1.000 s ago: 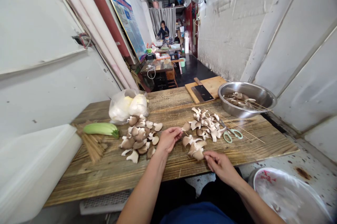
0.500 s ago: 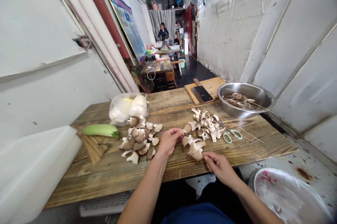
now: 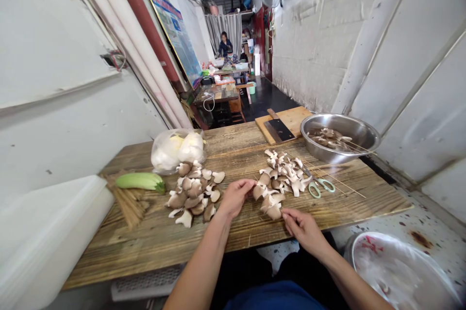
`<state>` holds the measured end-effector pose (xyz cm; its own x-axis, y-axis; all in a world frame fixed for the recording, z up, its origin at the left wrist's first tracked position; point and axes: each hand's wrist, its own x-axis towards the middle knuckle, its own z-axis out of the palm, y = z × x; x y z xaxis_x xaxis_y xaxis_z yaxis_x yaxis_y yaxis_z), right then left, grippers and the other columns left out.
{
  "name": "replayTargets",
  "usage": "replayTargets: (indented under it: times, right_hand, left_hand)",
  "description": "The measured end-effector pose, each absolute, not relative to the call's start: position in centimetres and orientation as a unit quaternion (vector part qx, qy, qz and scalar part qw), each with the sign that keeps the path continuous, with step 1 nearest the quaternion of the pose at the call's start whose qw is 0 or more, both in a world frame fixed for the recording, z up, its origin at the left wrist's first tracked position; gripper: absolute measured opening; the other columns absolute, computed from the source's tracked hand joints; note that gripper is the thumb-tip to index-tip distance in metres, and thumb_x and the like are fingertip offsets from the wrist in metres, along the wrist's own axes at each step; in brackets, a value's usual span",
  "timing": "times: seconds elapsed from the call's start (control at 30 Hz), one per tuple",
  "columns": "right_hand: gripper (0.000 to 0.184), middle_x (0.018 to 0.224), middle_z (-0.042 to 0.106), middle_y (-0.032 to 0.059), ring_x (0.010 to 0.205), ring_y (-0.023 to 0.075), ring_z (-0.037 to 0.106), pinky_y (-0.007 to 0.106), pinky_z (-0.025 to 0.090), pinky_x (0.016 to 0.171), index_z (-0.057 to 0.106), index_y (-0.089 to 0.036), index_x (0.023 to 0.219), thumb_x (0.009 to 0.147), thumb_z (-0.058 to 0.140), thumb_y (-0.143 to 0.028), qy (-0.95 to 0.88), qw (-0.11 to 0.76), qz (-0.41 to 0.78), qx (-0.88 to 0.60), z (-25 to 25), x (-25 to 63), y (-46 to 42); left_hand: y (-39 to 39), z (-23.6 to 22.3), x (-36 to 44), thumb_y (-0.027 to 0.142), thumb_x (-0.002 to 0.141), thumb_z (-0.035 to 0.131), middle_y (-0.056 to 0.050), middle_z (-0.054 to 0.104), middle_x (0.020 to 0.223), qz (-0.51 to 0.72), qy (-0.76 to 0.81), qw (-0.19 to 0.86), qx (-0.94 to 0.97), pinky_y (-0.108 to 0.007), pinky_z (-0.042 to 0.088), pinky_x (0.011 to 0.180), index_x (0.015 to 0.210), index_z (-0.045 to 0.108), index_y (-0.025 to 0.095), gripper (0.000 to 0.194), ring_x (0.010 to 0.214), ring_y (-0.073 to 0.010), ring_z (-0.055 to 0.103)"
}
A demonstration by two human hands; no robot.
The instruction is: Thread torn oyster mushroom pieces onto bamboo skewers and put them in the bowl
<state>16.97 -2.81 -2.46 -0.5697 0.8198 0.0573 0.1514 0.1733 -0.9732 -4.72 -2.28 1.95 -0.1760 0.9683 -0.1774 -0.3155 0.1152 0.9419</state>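
Between my hands lies a short row of grey-brown oyster mushrooms, close together; whatever joins them is hidden. My left hand pinches at the upper end of this row, its fingertips against an oyster mushroom cap. At the lower end, the thumb and forefinger of my right hand are closed on the edge of another mushroom. Just beyond the row is a heap of torn oyster mushrooms. Left of my left hand sits a second pile of mushrooms.
Green-handled scissors and thin skewers lie right. A steel bowl holds mushrooms in water. A cleaver rests on a cutting board. A bagged white bundle, a green gourd and skewers are left.
The upper mushroom cap has moved slightly down and right, closer to the others in the row. My left hand has shifted a little with it; my right hand has barely moved.
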Motion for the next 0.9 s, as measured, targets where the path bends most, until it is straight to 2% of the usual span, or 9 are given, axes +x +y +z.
replayTargets:
  times: [0.2, 0.3, 0.4, 0.5, 0.6, 0.73, 0.9]
  right_hand:
    - [0.037, 0.053, 0.041, -0.0030, 0.049, 0.0113, 0.039, 0.023, 0.033, 0.048, 0.062, -0.015, 0.094, 0.090, 0.041, -0.045, -0.705, 0.337, 0.495, -0.379, -2.5, 18.0, -2.9]
    - [0.037, 0.055, 0.046, -0.0011, 0.050, 0.0122, 0.042, 0.023, 0.036, 0.048, 0.063, -0.015, 0.097, 0.089, 0.043, -0.045, -0.709, 0.351, 0.459, -0.404, -2.2, 19.7, -2.9]
    - [0.036, 0.054, 0.048, -0.0012, 0.049, 0.0122, 0.045, 0.023, 0.038, 0.047, 0.064, -0.015, 0.098, 0.087, 0.046, -0.045, -0.699, 0.384, 0.419, -0.434, -2.0, 21.9, -2.8]
    - [0.036, 0.054, 0.050, -0.0014, 0.048, 0.0122, 0.047, 0.022, 0.040, 0.048, 0.063, -0.015, 0.099, 0.086, 0.048, -0.044, -0.689, 0.406, 0.385, -0.461, -2.0, 23.5, -2.7]
    - [0.035, 0.053, 0.050, -0.0017, 0.047, 0.0123, 0.047, 0.022, 0.040, 0.047, 0.063, -0.014, 0.099, 0.086, 0.048, -0.043, -0.689, 0.406, 0.379, -0.464, -2.1, 24.2, -2.7]
    - [0.034, 0.053, 0.049, -0.0020, 0.049, 0.0124, 0.047, 0.022, 0.040, 0.048, 0.063, -0.015, 0.099, 0.087, 0.047, -0.042, -0.699, 0.395, 0.379, -0.460, -2.3, 24.0, -2.8]
    - [0.035, 0.055, 0.050, -0.0013, 0.050, 0.0122, 0.047, 0.021, 0.039, 0.047, 0.063, -0.014, 0.100, 0.088, 0.046, -0.042, -0.706, 0.370, 0.400, -0.453, -2.5, 23.3, -2.9]
  left_hand:
    - [-1.8, 2.2, -5.3, 0.034, 0.065, 0.073, -0.008, 0.069, 0.086, 0.573, 0.509, 0.530, 0.362, -0.026, 0.045, 0.073, 0.086, 0.071, 0.013, 0.029, 0.077, -0.0151, 0.059]
    - [-0.5, 2.2, -6.1, 0.032, 0.064, 0.072, -0.007, 0.069, 0.080, 0.565, 0.585, 0.438, 0.383, -0.025, 0.044, 0.067, 0.082, 0.071, 0.014, 0.025, 0.071, -0.0154, 0.059]
    - [1.3, 1.7, -5.9, 0.031, 0.068, 0.067, -0.006, 0.070, 0.074, 0.476, 0.666, 0.327, 0.472, -0.026, 0.042, 0.067, 0.074, 0.072, 0.015, 0.018, 0.068, -0.0163, 0.059]
    - [3.0, 0.9, -4.5, 0.036, 0.071, 0.063, -0.006, 0.070, 0.074, 0.360, 0.722, 0.276, 0.523, -0.026, 0.040, 0.064, 0.078, 0.072, 0.016, 0.023, 0.067, -0.0173, 0.060]
    - [4.4, 0.1, -3.2, 0.039, 0.069, 0.065, -0.007, 0.070, 0.075, 0.311, 0.760, 0.243, 0.516, -0.026, 0.038, 0.060, 0.081, 0.072, 0.016, 0.027, 0.066, -0.0179, 0.060]
    - [5.7, -0.9, -2.7, 0.030, 0.062, 0.070, -0.007, 0.069, 0.075, 0.359, 0.762, 0.257, 0.474, -0.026, 0.039, 0.060, 0.077, 0.071, 0.016, 0.020, 0.066, -0.0172, 0.060]
    - [5.5, -1.3, -3.7, 0.020, 0.063, 0.065, -0.005, 0.068, 0.071, 0.454, 0.719, 0.270, 0.452, -0.025, 0.042, 0.064, 0.071, 0.068, 0.015, 0.009, 0.065, -0.0149, 0.060]
